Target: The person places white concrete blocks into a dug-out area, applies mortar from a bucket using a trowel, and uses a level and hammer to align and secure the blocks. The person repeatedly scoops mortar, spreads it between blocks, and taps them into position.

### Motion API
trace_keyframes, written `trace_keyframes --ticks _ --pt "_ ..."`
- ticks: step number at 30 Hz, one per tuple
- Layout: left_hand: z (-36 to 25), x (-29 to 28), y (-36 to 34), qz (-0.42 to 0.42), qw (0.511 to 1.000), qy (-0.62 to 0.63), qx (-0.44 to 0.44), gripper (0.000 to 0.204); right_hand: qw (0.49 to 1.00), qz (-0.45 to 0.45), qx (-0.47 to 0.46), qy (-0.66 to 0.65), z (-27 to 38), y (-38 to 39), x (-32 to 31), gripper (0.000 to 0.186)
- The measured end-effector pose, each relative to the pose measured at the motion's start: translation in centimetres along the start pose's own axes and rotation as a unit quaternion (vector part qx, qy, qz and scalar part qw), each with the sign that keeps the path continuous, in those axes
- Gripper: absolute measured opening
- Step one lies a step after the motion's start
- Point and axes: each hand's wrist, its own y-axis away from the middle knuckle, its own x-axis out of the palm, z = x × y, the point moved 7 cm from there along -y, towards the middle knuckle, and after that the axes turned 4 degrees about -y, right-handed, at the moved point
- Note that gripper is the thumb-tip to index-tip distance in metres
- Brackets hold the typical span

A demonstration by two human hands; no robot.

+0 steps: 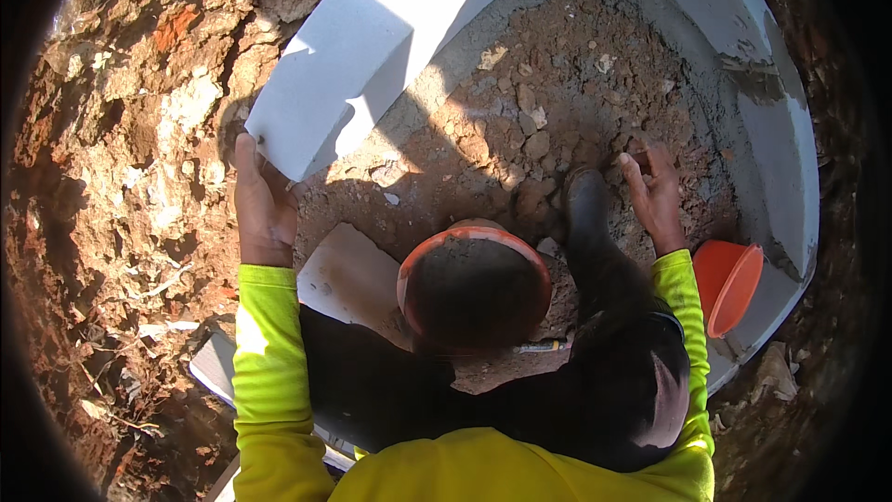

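Observation:
My left hand [267,209] is at the near end of a pale grey block [348,65], at the left of the curved wall. Its thumb is raised against the block's outer corner, and its fingers are partly hidden by the block's end. Over the soil inside the wall, my right hand [655,191] has its fingers loosely bent and apart, with nothing visible in them. Between my legs stands an orange bucket [409,265] holding dark grey material that looks like mortar.
A second orange bucket [728,286] lies tilted against the right-hand wall [790,167]. A loose pale slab [348,274] rests on the ground left of the first bucket. My dark boot [587,200] is on the soil. Rough reddish earth [121,177] borders the wall's left side.

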Motion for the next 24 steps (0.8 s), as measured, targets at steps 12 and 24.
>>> trace_keyframes --ticks 12,24 --pt "1.1 0.8 -1.2 0.026 0.999 -0.032 0.002 0.048 0.845 -0.285 0.302 -0.336 -9.3 18.7 -2.0 0.035" --pt "2.1 1.6 -3.4 0.096 0.995 -0.031 0.005 0.060 0.886 -0.022 0.429 -0.176 -4.0 46.4 14.8 0.028"
